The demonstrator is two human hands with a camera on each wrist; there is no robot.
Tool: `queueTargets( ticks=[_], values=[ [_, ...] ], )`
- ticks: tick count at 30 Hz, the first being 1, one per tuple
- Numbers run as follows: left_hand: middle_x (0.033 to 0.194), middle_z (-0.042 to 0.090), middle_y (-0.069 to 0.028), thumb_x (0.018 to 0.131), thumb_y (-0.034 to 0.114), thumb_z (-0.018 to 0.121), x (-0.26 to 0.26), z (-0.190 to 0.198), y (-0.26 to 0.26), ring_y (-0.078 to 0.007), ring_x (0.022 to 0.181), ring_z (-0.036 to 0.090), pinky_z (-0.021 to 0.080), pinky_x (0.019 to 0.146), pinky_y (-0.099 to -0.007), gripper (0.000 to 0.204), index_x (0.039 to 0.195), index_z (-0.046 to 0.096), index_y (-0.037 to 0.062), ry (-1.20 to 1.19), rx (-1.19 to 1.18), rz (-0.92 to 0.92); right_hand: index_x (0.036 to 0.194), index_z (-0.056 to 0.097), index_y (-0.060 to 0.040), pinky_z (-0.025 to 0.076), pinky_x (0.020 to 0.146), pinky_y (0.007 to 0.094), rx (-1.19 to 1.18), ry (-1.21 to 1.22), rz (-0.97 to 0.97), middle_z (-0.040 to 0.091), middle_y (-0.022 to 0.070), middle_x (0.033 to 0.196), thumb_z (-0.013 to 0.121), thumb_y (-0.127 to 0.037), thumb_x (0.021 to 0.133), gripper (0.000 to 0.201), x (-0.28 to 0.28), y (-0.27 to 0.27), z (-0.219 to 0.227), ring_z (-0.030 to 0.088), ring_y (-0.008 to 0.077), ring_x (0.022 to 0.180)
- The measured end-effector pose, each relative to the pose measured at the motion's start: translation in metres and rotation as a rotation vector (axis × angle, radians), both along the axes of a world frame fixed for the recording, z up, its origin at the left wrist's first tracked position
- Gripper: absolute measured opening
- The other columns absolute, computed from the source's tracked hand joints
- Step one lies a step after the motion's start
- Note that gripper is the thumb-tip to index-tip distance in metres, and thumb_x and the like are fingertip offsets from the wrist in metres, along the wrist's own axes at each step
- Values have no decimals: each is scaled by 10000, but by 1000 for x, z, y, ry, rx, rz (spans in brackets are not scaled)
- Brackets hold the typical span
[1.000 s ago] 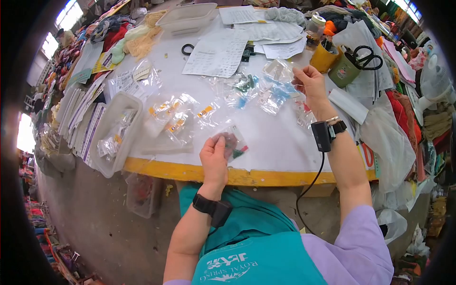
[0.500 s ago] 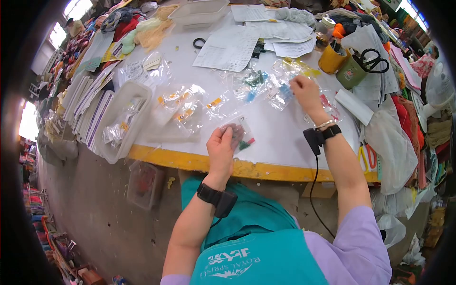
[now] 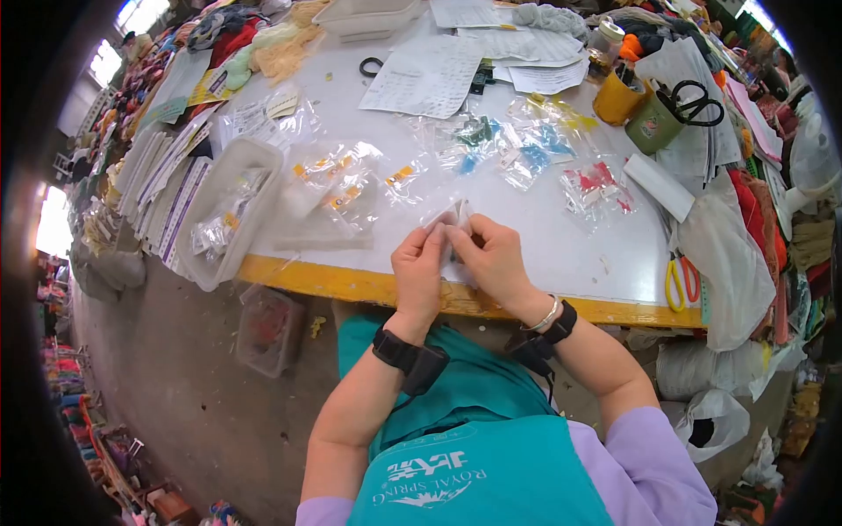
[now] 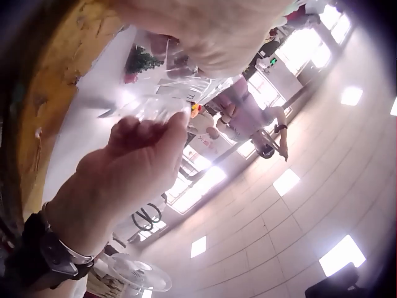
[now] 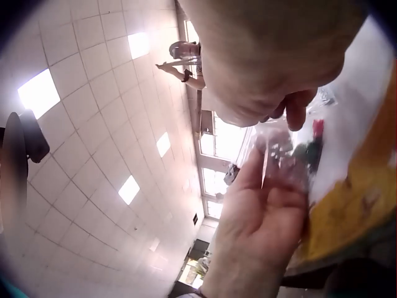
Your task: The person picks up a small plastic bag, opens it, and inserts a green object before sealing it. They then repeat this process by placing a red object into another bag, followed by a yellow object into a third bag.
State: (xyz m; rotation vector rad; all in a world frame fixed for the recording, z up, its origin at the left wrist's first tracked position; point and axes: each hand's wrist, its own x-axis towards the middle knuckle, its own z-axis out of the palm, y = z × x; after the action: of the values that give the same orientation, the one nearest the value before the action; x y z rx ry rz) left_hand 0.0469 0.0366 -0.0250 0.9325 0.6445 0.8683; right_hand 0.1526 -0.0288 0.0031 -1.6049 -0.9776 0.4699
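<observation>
Near the table's front edge, both hands meet at a small clear plastic bag. My left hand pinches one side of it between thumb and fingers. My right hand pinches its upper edge, thumb tip close to the left thumb. Inside the bag, a dark green bundle and a red piece show in the right wrist view. The left wrist view has the right hand with curled fingers at the clear film. In the head view the hands cover most of the bag.
Flat bags with red pieces, blue pieces and yellow tags lie beyond the hands. A plastic bin stands left. Printed sheets lie farther back. A green cup with scissors and yellow-handled scissors are right.
My right hand has left the bags at the back right and come to the bag in my left hand, where it now pinches it. The left hand stays near the front edge.
</observation>
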Motion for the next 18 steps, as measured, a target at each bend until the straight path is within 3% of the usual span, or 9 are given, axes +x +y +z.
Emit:
queueTargets(
  ticks=[7, 12, 16, 18],
  values=[
    [1089, 651, -90, 992, 61, 473, -4, 4, -5, -126, 987, 612, 495, 878, -264, 265, 1201, 594, -50, -14, 85, -65, 787, 623, -54, 470, 540, 369, -52, -272, 89, 615, 140, 668, 593, -310, 922, 291, 0, 4, 16, 616, 300, 591],
    [1009, 645, -47, 1002, 97, 486, 0, 19, -13, -102, 968, 597, 472, 859, -236, 238, 1154, 610, -39, 75, 242, -60, 807, 634, -59, 493, 583, 363, 72, -161, 231, 641, 133, 720, 519, -306, 963, 313, 14, 2, 10, 640, 297, 640],
    [992, 665, -43, 1013, 134, 498, 0, 5, -4, -115, 961, 614, 490, 856, -251, 227, 1126, 622, -18, 28, 132, -32, 848, 653, -58, 501, 595, 364, 31, 46, 398, 649, 130, 725, 522, -284, 963, 285, 35, -5, 15, 655, 280, 652],
    [987, 674, -46, 1016, 149, 501, 2, 7, -4, -121, 956, 623, 500, 854, -259, 221, 1108, 628, -8, -16, 43, -11, 860, 659, -61, 505, 600, 362, -87, -142, 285, 654, 129, 717, 555, -256, 936, 234, 70, -7, 20, 659, 271, 653]
  ],
)
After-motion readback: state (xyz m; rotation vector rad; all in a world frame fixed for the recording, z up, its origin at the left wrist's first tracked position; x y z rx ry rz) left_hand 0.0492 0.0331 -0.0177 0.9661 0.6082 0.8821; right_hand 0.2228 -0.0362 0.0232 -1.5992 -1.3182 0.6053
